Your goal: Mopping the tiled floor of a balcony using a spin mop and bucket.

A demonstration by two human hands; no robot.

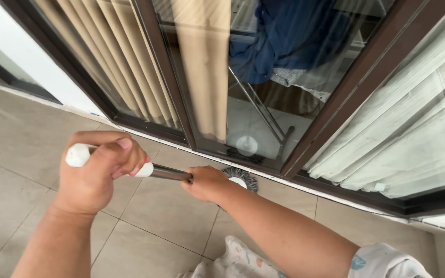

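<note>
Mopping the tiled floor (166, 216) along the foot of a sliding glass door (263, 118). Left hand (91, 177) is closed around the white top end of the mop handle (168, 173); right hand (207, 184) is wrapped around the metal shaft lower down. Mop head (243, 179), grey strands around a white hub, sits on the tile just beside the dark door frame (330, 185), partly hidden behind the right hand; its reflection shows in the glass. Judged: a stroke along the door track is in hand; working the edge calls for keeping the head pressed close to the frame. No bucket or other container in view. Behind the glass: beige curtains (202, 67), blue cloth (284, 36) on a drying rack.
</note>
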